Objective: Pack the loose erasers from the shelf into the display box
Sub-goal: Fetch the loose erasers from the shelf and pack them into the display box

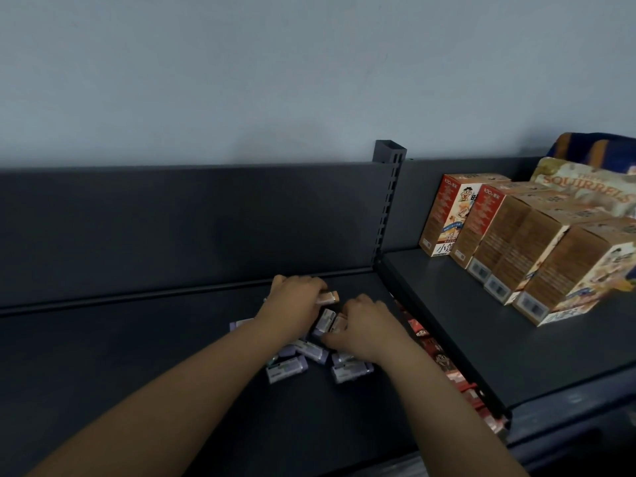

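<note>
Several loose erasers (287,368) in pale purple and white sleeves lie in a heap on the dark shelf (137,356). My left hand (292,297) is over the far side of the heap, fingers curled round an orange-ended eraser (328,297). My right hand (364,327) lies on the right of the heap, its fingers curled over an eraser (339,323) next to a purple one (323,321). Both hands hide part of the heap. No display box is in view.
A slotted upright post (387,201) divides this shelf from a higher shelf (481,339) on the right, which carries a row of orange-brown cartons (516,242) and a snack bag (585,191). Red packets (437,352) show in the gap below it.
</note>
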Available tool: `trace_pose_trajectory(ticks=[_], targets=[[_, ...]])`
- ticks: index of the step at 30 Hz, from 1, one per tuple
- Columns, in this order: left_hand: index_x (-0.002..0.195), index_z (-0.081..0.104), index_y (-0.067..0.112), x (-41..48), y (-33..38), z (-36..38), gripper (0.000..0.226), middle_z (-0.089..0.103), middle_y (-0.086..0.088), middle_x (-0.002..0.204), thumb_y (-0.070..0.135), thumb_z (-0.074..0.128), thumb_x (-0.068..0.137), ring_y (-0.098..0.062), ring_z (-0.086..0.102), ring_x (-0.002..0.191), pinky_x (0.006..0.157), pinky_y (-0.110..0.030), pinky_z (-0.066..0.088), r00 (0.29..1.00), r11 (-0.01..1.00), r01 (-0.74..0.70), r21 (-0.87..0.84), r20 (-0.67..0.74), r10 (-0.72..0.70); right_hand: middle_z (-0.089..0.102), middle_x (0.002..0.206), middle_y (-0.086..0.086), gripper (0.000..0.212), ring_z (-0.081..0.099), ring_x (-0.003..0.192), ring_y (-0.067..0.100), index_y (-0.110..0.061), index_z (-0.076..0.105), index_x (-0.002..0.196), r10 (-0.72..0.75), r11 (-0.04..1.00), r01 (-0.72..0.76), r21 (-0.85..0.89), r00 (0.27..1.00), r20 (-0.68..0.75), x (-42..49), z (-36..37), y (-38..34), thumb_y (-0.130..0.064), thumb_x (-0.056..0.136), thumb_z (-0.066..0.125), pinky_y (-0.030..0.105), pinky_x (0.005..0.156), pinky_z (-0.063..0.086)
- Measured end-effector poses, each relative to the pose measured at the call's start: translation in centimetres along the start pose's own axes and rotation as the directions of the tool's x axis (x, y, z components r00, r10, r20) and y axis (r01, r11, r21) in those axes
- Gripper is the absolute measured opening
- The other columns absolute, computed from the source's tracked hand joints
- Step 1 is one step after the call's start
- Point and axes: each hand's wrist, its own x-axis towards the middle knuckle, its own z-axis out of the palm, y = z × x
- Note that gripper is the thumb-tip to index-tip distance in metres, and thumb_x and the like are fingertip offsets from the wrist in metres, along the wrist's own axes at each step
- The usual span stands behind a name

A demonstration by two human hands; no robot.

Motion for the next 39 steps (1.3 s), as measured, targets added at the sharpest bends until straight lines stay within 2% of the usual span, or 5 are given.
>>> trace_pose_trajectory(ticks=[5,11,17,25,39], targets=[[0.125,0.058,0.028,-1.5,-0.6,-0.6,0.036,0.058,0.001,0.114,0.027,0.054,0.089,-0.021,0.052,0.108,0.088,-0.035,0.032,1.0,0.997,0.012,-0.071,-0.017,-0.013,0.042,0.123,0.006,0.054,0.039,0.118,0.03,-0.013,0.046,0.118,0.046,0.999,-0.046,-0.019,0.999,0.024,0.5,0.4,-0.8,-0.044,0.076,0.062,0.04,0.098,0.038],[0.126,0.058,0.028,-4.7,-3.0,-2.5,0.037,0.054,0.008,0.111,0.026,0.057,0.09,-0.012,0.055,0.101,0.087,-0.025,0.038,0.997,0.965,0.066,-0.256,-0.017,-0.073,0.057,0.093,-0.012,0.048,0.053,0.096,0.012,-0.029,0.043,0.097,0.0,0.984,0.023,0.175,0.992,-0.129,-1.0,-0.8,-0.9,-0.053,0.068,0.074,0.039,0.089,0.034],[0.116,0.065,0.03,-10.9,-6.4,-5.2,0.032,0.056,0.013,0.102,0.024,0.066,0.085,-0.001,0.055,0.092,0.083,-0.019,0.045,0.986,0.922,0.164,-0.35,0.021,-0.168,0.062,0.084,0.001,0.042,0.06,0.073,0.011,-0.022,0.044,0.093,-0.052,0.819,0.129,0.559,0.987,-0.153,-3.0,-0.6,-2.5,-0.031,0.074,0.081,0.022,0.055,0.046],[0.107,0.061,0.045,-19.5,-12.0,-8.5,0.033,0.062,0.022,0.103,0.019,0.066,0.088,0.008,0.057,0.092,0.077,-0.007,0.043,0.944,0.82,0.302,-0.486,0.032,-0.328,0.068,0.076,0.007,0.029,0.068,0.067,0.023,-0.027,0.064,0.104,-0.271,0.412,0.134,0.901,0.962,-0.019,-5.4,1.6,-12.5,-0.002,0.087,0.065,0.038,0.068,0.06],[0.1,0.069,0.03,-33.7,-27.4,-13.8,0.027,0.073,0.008,0.096,0.008,0.07,0.084,-0.009,0.068,0.09,0.083,-0.027,0.053,0.844,0.536,0.406,-0.74,0.078,-0.531,0.074,0.091,0.001,0.023,0.071,0.082,0.02,-0.022,0.068,0.101,-0.317,0.479,0.143,0.866,0.948,0.019,-8.7,9.6,-31.7,-0.005,0.085,0.069,0.036,0.079,0.059]])
